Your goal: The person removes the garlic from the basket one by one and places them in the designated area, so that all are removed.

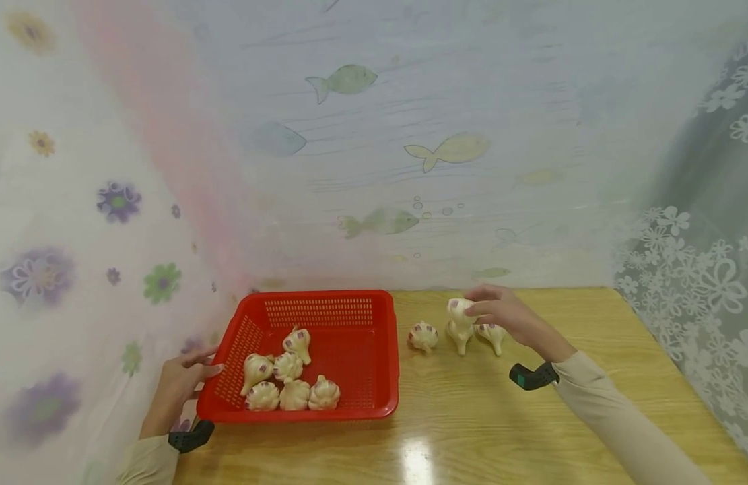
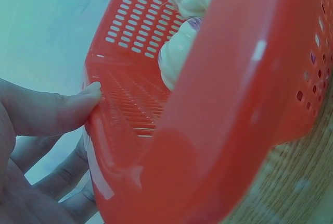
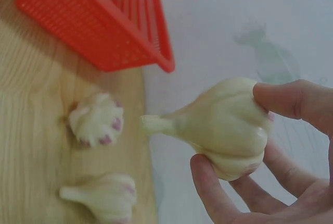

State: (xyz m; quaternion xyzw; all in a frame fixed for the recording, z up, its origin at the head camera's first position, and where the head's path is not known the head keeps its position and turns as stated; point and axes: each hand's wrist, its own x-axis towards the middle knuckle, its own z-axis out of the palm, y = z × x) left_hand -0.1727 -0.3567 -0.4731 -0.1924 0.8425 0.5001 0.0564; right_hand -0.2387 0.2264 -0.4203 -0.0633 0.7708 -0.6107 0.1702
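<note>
My right hand (image 1: 503,314) holds a garlic bulb (image 3: 226,127) between thumb and fingers, lifted above the table, its stem pointing away from the palm. Below it on the wood lie other bulbs: one garlic (image 1: 423,336) nearest the basket, one (image 1: 460,339) under the held bulb, and one (image 1: 492,337) partly behind the hand. At the left, my left hand (image 1: 178,385) grips the side rim of a red plastic basket (image 1: 388,364), thumb on the rim and fingers around its outside. Several garlic bulbs (image 1: 293,395) sit inside the basket, mostly toward its left and front.
A wooden table (image 1: 470,431) carries everything. Behind it rises a pale sheet (image 1: 374,182) printed with fish, and a flowered sheet (image 1: 77,303) borders the left. A lacy white-flowered curtain (image 1: 701,269) hangs along the right edge.
</note>
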